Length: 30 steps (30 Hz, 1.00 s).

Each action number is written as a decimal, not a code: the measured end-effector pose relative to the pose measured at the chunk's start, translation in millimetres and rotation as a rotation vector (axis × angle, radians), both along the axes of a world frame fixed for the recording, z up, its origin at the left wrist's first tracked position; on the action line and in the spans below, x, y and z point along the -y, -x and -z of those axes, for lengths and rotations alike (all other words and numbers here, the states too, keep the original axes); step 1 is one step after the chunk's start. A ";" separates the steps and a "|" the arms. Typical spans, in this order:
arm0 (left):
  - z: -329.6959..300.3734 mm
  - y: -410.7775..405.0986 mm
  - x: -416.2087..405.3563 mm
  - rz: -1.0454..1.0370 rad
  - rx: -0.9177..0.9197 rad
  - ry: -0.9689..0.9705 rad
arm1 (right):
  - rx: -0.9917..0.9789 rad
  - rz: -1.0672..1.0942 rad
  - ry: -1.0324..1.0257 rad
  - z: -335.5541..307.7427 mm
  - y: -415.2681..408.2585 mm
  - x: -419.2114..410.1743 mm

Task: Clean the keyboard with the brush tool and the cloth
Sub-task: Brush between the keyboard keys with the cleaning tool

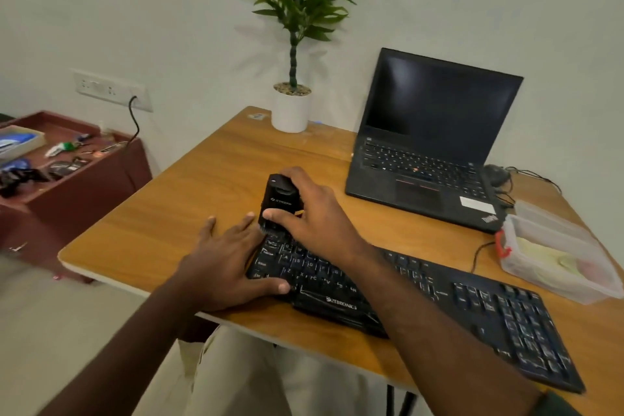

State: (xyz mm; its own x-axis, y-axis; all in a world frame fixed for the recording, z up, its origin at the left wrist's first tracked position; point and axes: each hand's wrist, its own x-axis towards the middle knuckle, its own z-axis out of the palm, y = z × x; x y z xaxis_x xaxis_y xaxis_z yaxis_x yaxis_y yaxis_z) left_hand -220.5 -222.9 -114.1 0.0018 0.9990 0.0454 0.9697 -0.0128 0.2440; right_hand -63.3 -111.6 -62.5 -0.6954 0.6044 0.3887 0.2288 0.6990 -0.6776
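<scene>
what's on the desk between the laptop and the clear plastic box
In the head view, a black mouse and its tangled black cable lie between the laptop and the plastic box.

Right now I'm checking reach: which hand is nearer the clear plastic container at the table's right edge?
Right. The right hand grips the black brush tool mid-table; the left hand rests further away at the black keyboard's left end, opposite the container.

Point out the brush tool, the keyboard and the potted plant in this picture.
brush tool (pixel 280 199): head view, on its black body.
keyboard (pixel 472 300): head view, on keys just left of the number pad.
potted plant (pixel 291 111): head view, on its white pot.
</scene>
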 end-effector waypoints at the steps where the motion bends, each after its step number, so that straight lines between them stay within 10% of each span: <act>1: -0.3 0.5 -0.2 -0.002 0.001 0.004 | 0.029 -0.007 -0.023 1.0 1.9 -1.9; 8: 1.2 4.2 -2.8 -0.026 -0.027 0.071 | 0.294 -0.040 0.030 -19.8 -17.9 -38.7; 30: 7.9 -11.5 6.6 0.041 0.017 -0.054 | 0.011 -0.019 0.099 -0.4 -32.8 -15.8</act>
